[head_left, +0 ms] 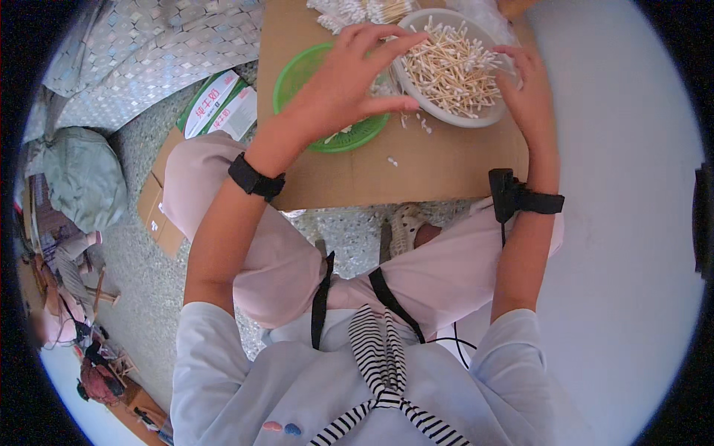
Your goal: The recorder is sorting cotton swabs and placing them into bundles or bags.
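My left hand (346, 78) hovers with fingers spread over the gap between a green plastic dish (297, 70) and a white bowl (446, 115) heaped with wooden cotton swabs (450, 67). Its fingertips reach the bowl's left rim and hold nothing that shows. My right hand (524, 85) rests against the bowl's right rim, fingers curled toward the swabs. Both dishes sit on a brown cardboard sheet (416, 167) laid across my knees. A few loose swabs (416, 123) lie on the cardboard beside the bowl.
More swabs are piled at the cardboard's far edge (349, 11). A flat cardboard box with a green-and-white pack (219, 104) lies on the speckled floor at left, beside a patterned mat (149, 52). A green bag (82, 178) and clutter stand far left. A pale wall (632, 186) fills the right.
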Available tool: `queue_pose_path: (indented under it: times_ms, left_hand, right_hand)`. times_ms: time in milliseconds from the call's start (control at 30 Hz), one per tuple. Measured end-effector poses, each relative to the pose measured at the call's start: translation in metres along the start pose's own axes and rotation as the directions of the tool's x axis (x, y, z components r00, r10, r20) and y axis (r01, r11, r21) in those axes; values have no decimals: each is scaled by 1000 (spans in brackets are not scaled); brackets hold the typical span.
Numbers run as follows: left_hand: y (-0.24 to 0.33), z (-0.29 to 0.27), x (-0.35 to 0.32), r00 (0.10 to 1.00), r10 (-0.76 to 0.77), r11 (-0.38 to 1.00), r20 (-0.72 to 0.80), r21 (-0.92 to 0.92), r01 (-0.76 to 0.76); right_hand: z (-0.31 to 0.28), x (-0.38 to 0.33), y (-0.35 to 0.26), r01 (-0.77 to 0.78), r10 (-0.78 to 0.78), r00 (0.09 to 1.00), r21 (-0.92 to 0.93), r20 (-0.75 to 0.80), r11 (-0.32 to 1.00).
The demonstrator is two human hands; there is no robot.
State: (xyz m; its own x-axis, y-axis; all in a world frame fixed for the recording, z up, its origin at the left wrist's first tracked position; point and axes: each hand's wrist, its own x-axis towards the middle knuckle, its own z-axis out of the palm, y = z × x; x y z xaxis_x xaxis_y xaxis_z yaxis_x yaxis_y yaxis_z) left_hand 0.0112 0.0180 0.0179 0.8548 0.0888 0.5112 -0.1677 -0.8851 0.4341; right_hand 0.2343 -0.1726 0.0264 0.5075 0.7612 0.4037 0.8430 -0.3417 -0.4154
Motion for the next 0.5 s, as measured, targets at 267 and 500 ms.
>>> queue_pose_path:
  times_ms: [267,500]
  left_hand:
    - [-2,3,2,1000,-25,1000,-8,8,25]
    - [-1,6,1,993,-6,988,-114,154,24]
  right_hand:
    - [33,-10,-14,54,-26,975,-123,220,991]
    - [55,-10,-30,34,-19,972,-59,235,998]
